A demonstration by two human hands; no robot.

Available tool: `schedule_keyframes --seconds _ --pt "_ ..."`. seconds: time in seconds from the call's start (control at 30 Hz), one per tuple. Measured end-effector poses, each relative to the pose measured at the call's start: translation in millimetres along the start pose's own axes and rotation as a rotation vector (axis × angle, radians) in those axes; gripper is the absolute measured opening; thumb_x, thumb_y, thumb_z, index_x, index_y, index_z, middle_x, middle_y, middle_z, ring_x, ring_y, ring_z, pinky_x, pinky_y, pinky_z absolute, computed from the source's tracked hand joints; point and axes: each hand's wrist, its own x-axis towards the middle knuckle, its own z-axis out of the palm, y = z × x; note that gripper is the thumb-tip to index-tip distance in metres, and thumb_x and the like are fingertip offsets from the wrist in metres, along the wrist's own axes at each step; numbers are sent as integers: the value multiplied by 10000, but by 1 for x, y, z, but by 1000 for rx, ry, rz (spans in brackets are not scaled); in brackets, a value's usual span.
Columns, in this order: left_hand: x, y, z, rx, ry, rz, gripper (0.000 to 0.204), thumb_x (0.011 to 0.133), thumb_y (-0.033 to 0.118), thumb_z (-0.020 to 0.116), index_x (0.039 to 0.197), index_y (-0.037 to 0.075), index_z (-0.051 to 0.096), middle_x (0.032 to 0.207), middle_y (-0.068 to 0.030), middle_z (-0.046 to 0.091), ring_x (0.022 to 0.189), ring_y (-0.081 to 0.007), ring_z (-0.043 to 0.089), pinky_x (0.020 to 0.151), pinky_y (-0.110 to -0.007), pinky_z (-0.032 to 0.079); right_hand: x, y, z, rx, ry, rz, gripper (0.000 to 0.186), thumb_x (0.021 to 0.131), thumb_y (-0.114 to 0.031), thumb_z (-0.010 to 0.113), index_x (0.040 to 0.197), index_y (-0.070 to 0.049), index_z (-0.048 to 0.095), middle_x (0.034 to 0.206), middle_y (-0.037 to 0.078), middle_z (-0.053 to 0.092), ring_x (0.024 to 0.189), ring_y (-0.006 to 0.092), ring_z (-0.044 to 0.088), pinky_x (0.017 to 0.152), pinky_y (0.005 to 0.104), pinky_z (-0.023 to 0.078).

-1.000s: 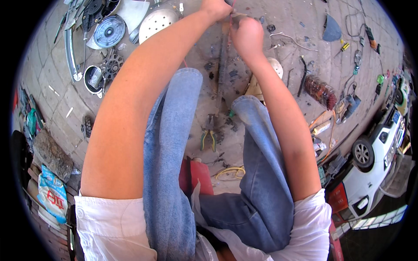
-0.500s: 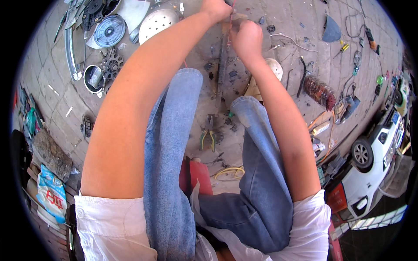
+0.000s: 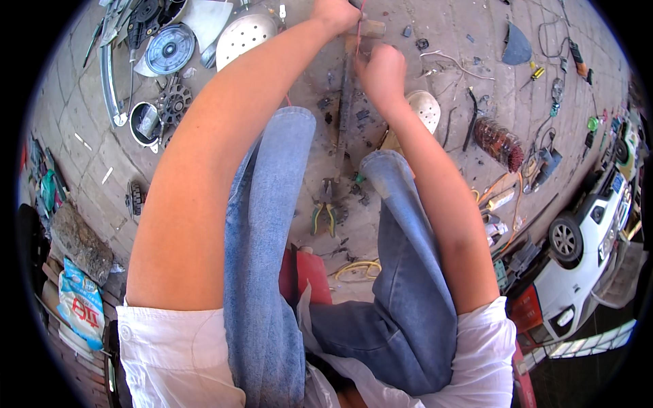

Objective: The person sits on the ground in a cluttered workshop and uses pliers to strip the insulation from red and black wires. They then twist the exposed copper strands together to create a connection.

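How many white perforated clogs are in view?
2. One white clog is at upper left, just left of the left forearm; the other clog sits right of the right forearm, partly covered by it. More could be hidden.

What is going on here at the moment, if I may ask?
A person is working with bare hands near the ground. The left hand is beside a dark object cut off by the top edge. A thin red strand runs from there toward the right hand, whose fingers are curled; whether they pinch it is unclear. Pliers with green-and-yellow handles lie on the ground between the legs.
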Motion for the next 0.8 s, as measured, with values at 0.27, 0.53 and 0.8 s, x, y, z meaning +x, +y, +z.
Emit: schedule_keyframes --seconds 0.27,0.53,0.8 --pt "0 -3 -3 -44 -13 30 282 661 222 795 844 25 714 791 -189 697 752 -297 692 718 -377 540 5 16 -4 64 134 -78 247 684 -168 705 640 62 627 676 245 607 670 440 599 648 479 496" --pt "3 -11 4 -101 43 97 263 665 189 799 846 19 711 784 -181 701 708 -276 689 684 -368 543 16 20 1 -6 134 -120 201 724 -139 638 872 -41 733 770 189 666 733 362 650 692 398 519" --pt "3 -12 9 -116 80 54 261 670 193 799 850 22 717 790 -181 703 721 -276 694 698 -365 545 15 20 5 -36 149 -158 183 719 -146 646 839 -36 730 743 192 659 709 361 649 675 405 515"
